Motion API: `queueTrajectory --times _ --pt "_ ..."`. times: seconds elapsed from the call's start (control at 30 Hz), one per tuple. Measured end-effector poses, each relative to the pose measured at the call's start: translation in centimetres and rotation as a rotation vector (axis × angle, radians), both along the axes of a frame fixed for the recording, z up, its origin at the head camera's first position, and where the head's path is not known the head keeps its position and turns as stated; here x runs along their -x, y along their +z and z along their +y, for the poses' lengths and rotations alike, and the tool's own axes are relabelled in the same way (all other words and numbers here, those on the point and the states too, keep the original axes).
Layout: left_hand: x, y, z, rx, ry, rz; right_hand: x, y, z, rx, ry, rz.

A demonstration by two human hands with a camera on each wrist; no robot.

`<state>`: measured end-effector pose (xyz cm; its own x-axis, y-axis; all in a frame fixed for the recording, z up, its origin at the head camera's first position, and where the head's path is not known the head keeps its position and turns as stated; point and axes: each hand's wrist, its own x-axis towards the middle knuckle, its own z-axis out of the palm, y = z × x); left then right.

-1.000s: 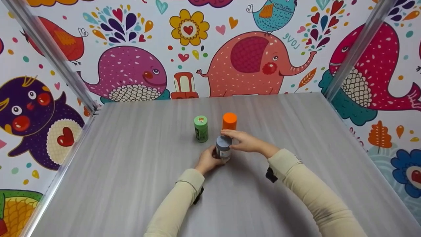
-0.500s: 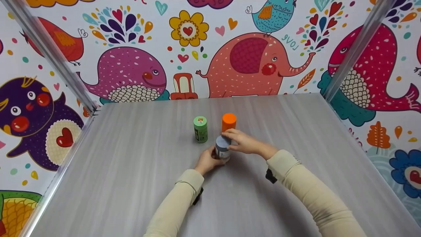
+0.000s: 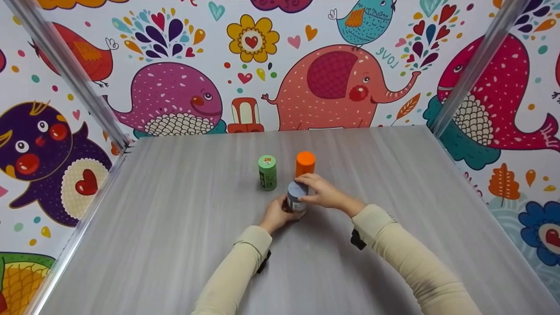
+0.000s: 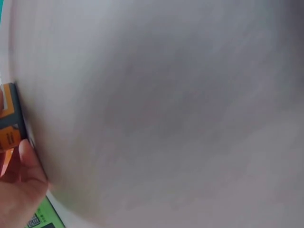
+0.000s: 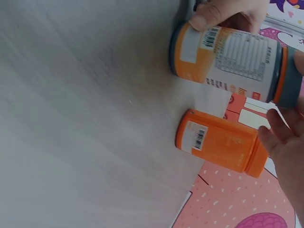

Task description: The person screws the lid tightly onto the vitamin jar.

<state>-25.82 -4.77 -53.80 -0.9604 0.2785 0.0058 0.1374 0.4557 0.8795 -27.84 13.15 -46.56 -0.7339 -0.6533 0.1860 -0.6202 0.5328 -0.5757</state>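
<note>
A pill bottle with a grey-blue lid (image 3: pixel 297 189) and a white and orange label (image 5: pixel 242 61) stands upright on the table. My left hand (image 3: pixel 275 214) grips its lower part, the thumb pressed on the label near the base. Around the lid curl the fingers and thumb of my right hand (image 3: pixel 324 192), coming from the right. Just behind is an orange bottle (image 3: pixel 305 162), partly hidden by my right hand. In the left wrist view only the bottle's base (image 4: pixel 10 121) and part of my left hand (image 4: pixel 23 190) show, at the edge.
A green canister (image 3: pixel 267 173) with a pale green lid stands left of the orange bottle. Beneath everything is a grey wood-grain table (image 3: pixel 183 210). Walls printed with cartoon animals (image 3: pixel 328 92) rise at the back and sides, with metal posts (image 3: pixel 472 74) at the corners.
My right hand has turned slightly on the lid, its thumb shifting toward the near side and its fingers curling more. My left hand and the bottles stay where they were.
</note>
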Motion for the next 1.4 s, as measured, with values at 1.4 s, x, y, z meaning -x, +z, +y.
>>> queueTrajectory --times 1.4 --pt "0.4 0.1 0.0 0.108 -0.024 -0.056 2.2 -0.7 6.6 0.161 -0.433 -0.009"
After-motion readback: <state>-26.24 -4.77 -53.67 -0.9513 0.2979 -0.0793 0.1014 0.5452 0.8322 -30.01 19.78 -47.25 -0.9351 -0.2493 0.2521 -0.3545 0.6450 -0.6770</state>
